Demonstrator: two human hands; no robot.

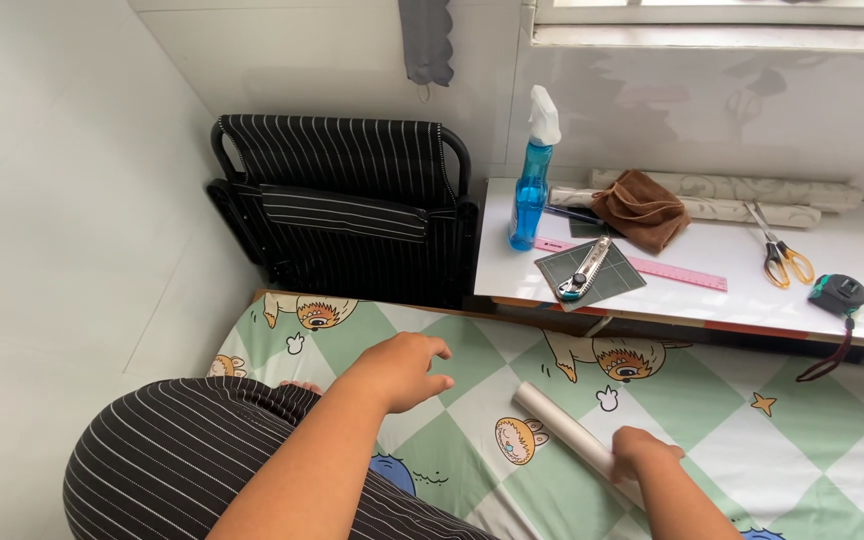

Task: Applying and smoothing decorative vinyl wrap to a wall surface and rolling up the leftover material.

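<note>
Two bare hands are working over a bed sheet (752,450) printed with green and white diamonds and cartoon animals. The right hand (642,452) is closing its fingers (624,462) around one end of a white roll (574,435), a slim, smooth, pale cylinder that looks like rolled paper or film. The roll is lying on the sheet, slanting from the upper left down toward the person, with its far end free beside a printed animal face. The left hand (404,368) is hovering above the sheet, well apart from the roll, its fingers spread loosely and gripping nothing.

Beyond the bed, a white bench (852,290) is carrying a blue spray bottle (532,185), a utility knife (584,272) lying on a small dark cutting mat (612,282), a pink ruler (687,274), a brown cloth (642,208), yellow-handled scissors (780,250), a tape measure (838,294) and more patterned rolls (752,190) against the wall. A folded striped chair (342,200) is leaning in the corner to the left of the bench.
</note>
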